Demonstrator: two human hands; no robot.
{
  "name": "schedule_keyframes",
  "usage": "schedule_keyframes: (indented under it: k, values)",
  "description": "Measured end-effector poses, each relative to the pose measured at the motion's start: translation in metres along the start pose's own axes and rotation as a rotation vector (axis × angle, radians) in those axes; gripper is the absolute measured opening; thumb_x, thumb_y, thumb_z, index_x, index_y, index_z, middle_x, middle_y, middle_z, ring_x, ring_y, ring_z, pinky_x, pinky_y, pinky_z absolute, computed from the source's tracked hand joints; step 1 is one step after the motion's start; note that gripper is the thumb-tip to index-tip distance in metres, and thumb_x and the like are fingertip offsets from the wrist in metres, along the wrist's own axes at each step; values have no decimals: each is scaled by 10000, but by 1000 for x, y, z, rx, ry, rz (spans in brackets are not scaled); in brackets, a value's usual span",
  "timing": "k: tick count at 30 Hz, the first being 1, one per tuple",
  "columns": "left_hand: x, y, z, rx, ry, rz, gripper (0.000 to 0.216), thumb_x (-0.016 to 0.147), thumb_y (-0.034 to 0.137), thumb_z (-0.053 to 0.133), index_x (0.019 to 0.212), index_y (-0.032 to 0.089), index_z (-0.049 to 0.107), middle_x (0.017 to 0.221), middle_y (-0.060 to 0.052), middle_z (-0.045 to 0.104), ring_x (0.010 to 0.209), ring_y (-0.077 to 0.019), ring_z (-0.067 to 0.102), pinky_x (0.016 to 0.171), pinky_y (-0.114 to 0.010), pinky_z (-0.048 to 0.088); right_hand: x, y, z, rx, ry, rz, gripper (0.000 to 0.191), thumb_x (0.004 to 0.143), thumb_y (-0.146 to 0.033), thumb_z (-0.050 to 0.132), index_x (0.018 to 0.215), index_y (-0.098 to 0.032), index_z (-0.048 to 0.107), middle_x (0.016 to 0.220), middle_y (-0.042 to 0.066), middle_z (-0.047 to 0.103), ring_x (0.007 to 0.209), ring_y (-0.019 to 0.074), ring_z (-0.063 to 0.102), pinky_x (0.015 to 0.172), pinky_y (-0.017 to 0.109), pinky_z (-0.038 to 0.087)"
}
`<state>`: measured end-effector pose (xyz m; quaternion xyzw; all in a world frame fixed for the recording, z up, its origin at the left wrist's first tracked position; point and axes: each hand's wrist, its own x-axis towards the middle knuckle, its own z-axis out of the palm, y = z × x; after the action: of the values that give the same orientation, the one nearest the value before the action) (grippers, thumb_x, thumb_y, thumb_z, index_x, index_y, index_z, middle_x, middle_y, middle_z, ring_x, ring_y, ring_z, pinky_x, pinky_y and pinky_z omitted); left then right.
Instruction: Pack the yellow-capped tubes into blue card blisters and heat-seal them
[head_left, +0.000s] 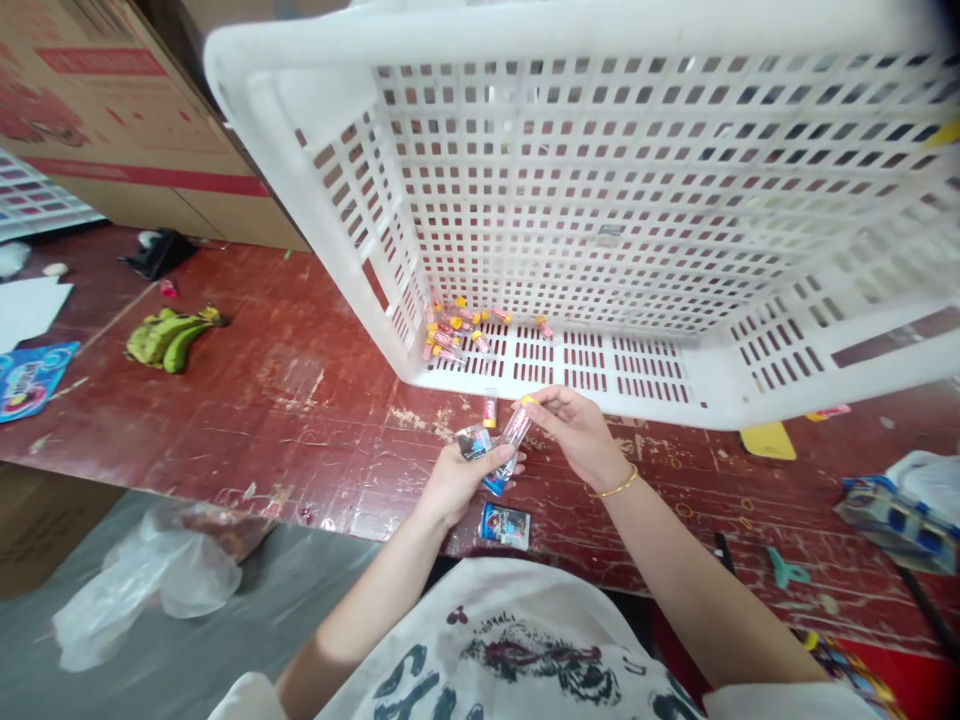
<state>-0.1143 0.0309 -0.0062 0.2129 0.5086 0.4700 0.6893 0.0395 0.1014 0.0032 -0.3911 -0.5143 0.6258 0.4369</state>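
Observation:
My left hand (457, 480) is closed on a small shiny blue-and-silver packet (475, 442) just above the red worktable (300, 400). My right hand (574, 430) pinches a small clear tube with a yellow cap (516, 428) and holds it slanted against the packet. A second blue packet (505, 524) lies on the table near the front edge, right below my hands. One more small tube (490, 408) stands on the table just beyond my fingers. Several similar yellow-capped tubes (457, 330) lie in the lower corner of a big white perforated crate (315, 110), which is tilted up behind.
A bunch of green bananas (169, 336) lies at the left, with cardboard boxes (112, 100) behind it. A yellow card (768, 440) and blue packaging (900, 515) lie at the right. A clear plastic bag (150, 590) is on the grey floor below the table edge.

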Motion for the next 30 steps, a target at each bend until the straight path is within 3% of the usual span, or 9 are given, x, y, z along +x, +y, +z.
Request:
schedule_keyframes:
  k: [4,10,13,15,18,22,25,30]
  values:
    - [3,2,5,-118,-60,-125,351,662,312,798,924,98,705,889,-138,736,766,-210,697,616,-300,583,-4,8,-4,97,1,55,257,688,-402,749,766,-191,626,826,28,692,739,140,626,775,331,517]
    - [10,7,20,-229,-61,-108,289,688,256,786,901,79,702,765,-113,732,686,-176,696,636,-270,584,-20,7,-4,-168,-165,-52,234,761,-406,671,850,-197,614,1000,54,624,912,169,599,841,349,506]
    - [11,11,30,-249,-41,-86,297,692,267,784,897,70,698,752,-114,729,669,-171,695,641,-260,579,-32,7,1,-321,-231,-144,569,603,-339,802,1074,-234,501,1139,65,522,946,183,575,780,332,533]
    - [10,12,34,-231,-40,-97,335,688,307,785,905,66,696,744,-120,728,677,-181,698,654,-270,579,-39,8,5,-381,-185,-174,714,549,-271,826,1128,-255,407,1161,69,488,919,179,576,717,310,544]
    - [6,10,35,-174,-101,-89,393,692,375,770,922,65,699,771,-131,731,701,-194,701,680,-285,575,-45,11,4,-399,-90,-227,619,611,-212,764,1086,-268,370,1116,56,488,882,166,576,686,292,539]
    - [1,6,32,-42,-205,-109,353,677,297,791,944,83,704,785,-114,737,693,-181,698,702,-274,558,-47,16,-7,-402,-61,-273,676,595,-172,751,1127,-278,348,1101,52,477,930,182,562,751,319,526]
    - [-1,4,35,-14,-202,-98,315,675,283,790,907,87,707,790,-110,737,666,-167,687,700,-273,547,-49,18,-13,-372,-63,-293,688,594,-146,742,1132,-281,335,1109,51,468,973,188,554,814,340,513]
    - [0,1,40,-14,-200,-74,335,652,279,803,902,78,708,793,-112,733,674,-172,679,720,-294,536,-53,19,-13,-315,-56,-288,672,607,-124,730,1121,-273,323,1101,53,469,954,172,559,784,312,516]
